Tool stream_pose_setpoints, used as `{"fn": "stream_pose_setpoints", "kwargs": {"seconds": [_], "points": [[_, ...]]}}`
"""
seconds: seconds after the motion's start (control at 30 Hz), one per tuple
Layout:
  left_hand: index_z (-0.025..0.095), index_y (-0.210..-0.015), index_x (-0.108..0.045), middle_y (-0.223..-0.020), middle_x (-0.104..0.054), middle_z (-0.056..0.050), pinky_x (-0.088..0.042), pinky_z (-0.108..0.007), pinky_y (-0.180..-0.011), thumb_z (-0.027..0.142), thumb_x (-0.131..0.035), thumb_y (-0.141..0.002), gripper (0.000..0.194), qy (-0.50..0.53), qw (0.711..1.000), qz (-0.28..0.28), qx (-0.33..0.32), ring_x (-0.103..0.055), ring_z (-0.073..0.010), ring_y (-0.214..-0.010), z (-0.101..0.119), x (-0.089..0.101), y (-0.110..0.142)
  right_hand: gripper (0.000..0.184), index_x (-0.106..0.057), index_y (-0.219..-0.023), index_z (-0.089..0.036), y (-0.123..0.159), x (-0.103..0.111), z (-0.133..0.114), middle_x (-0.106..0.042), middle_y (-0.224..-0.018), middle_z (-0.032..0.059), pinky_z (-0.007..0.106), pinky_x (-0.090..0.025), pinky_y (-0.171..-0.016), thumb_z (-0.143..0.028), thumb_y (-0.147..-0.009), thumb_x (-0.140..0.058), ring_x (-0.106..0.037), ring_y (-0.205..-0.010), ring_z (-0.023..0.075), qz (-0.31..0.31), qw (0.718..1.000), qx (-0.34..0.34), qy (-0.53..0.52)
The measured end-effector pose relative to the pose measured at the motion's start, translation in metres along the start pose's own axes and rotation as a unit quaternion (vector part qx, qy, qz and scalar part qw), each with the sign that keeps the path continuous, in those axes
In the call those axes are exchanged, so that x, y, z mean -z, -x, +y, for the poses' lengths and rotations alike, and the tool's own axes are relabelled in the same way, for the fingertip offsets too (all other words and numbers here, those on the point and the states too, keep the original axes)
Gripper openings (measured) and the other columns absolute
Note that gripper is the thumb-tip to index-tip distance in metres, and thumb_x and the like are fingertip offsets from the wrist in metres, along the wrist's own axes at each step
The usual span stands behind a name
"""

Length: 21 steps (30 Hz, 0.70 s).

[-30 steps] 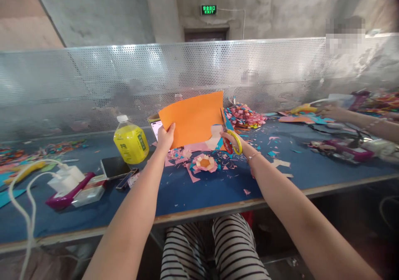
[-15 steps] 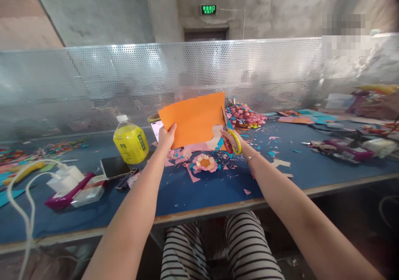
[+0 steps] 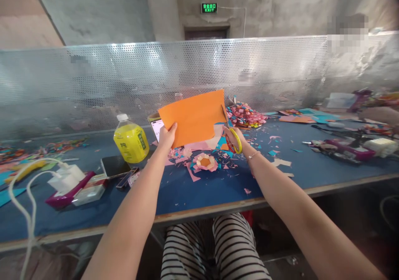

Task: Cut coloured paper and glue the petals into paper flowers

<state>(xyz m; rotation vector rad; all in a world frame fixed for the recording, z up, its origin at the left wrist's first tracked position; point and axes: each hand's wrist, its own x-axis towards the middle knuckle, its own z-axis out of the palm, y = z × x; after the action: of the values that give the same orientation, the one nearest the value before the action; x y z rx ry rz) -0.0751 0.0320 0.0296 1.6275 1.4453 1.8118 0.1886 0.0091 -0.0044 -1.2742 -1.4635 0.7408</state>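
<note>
An orange sheet of paper [image 3: 195, 120] is held up above the table, its lower left edge pinched by my left hand [image 3: 168, 135], thumb on the near face. My right hand [image 3: 236, 136] grips a pair of scissors [image 3: 236, 142] with yellow and red handles. The blades point up along the sheet's right edge; whether they are cutting into it I cannot tell. A notch shows at the sheet's lower right corner. Below the sheet, a pink and cream paper flower [image 3: 205, 162] with an orange centre lies among pink and blue scraps.
To the left stand a yellow bottle [image 3: 131, 143], a dark phone [image 3: 114, 167] and a purple power strip [image 3: 62, 197] with white chargers. Behind the sheet a lit phone [image 3: 156, 128] leans. A heap of cut paper [image 3: 245, 115] lies at the right, before a perforated metal screen [image 3: 124, 76].
The pale scrap by my right hand at the sheet's lower right corner is no longer there. My right hand and the scissors have shifted slightly; my left hand keeps its hold.
</note>
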Motion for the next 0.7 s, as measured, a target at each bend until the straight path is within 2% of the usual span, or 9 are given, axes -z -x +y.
{"fn": "stream_pose_setpoints", "kwargs": {"seconds": [0.1, 0.2, 0.43, 0.6, 0.7], "points": [[0.012, -0.096, -0.063, -0.103, -0.066, -0.012, -0.047, -0.033, -0.086, 0.031, -0.057, -0.073, 0.030, 0.002, 1.000, -0.003, 0.002, -0.060, -0.0244, -0.098, -0.0015, -0.0006, -0.0005, 0.042, -0.043, -0.060, -0.019, -0.0017, -0.0002, 0.0006, -0.036, -0.036, -0.0055, 0.021, -0.027, -0.035, -0.058, -0.074, -0.043, -0.036, -0.034, 0.0079, 0.024, 1.000, 0.004, 0.016], [0.012, -0.095, -0.063, -0.101, -0.066, -0.012, -0.047, -0.033, -0.086, 0.031, -0.058, -0.073, 0.029, -0.006, 1.000, -0.001, 0.000, -0.060, -0.0241, -0.098, -0.0022, -0.0004, -0.0014, 0.042, -0.042, -0.059, -0.019, -0.0018, 0.0000, 0.0011, -0.035, -0.036, -0.0054, 0.021, -0.027, -0.036, -0.058, -0.074, -0.045, -0.036, -0.033, 0.0079, 0.018, 1.000, 0.011, 0.007], [0.012, -0.096, -0.063, -0.101, -0.066, -0.012, -0.047, -0.032, -0.086, 0.028, -0.058, -0.074, 0.028, -0.036, 0.999, -0.007, -0.006, -0.060, -0.0236, -0.098, 0.0034, 0.0024, -0.0001, 0.043, -0.037, -0.053, -0.020, -0.0015, 0.0019, 0.0004, -0.034, -0.034, -0.0055, 0.021, -0.027, -0.033, -0.056, -0.074, -0.047, -0.033, -0.029, 0.0069, -0.049, 0.997, 0.019, -0.047], [0.012, -0.095, -0.063, -0.101, -0.066, -0.011, -0.047, -0.033, -0.086, 0.025, -0.058, -0.073, 0.026, -0.037, 0.998, -0.039, -0.010, -0.061, -0.0237, -0.097, 0.0044, 0.0016, 0.0000, 0.040, -0.043, -0.063, -0.019, -0.0022, 0.0042, 0.0010, -0.040, -0.039, -0.0064, 0.020, -0.030, -0.031, -0.057, -0.070, -0.050, -0.038, -0.030, 0.0076, -0.117, 0.981, -0.018, -0.150], [0.011, -0.098, -0.063, -0.104, -0.065, -0.012, -0.046, -0.033, -0.087, 0.024, -0.058, -0.074, 0.028, -0.025, 0.998, -0.048, -0.020, -0.060, -0.0235, -0.099, 0.0023, 0.0009, -0.0008, 0.040, -0.043, -0.065, -0.018, -0.0016, 0.0044, 0.0027, -0.041, -0.039, -0.0062, 0.020, -0.031, -0.031, -0.058, -0.070, -0.050, -0.039, -0.030, 0.0083, -0.124, 0.980, -0.018, -0.154]]}}
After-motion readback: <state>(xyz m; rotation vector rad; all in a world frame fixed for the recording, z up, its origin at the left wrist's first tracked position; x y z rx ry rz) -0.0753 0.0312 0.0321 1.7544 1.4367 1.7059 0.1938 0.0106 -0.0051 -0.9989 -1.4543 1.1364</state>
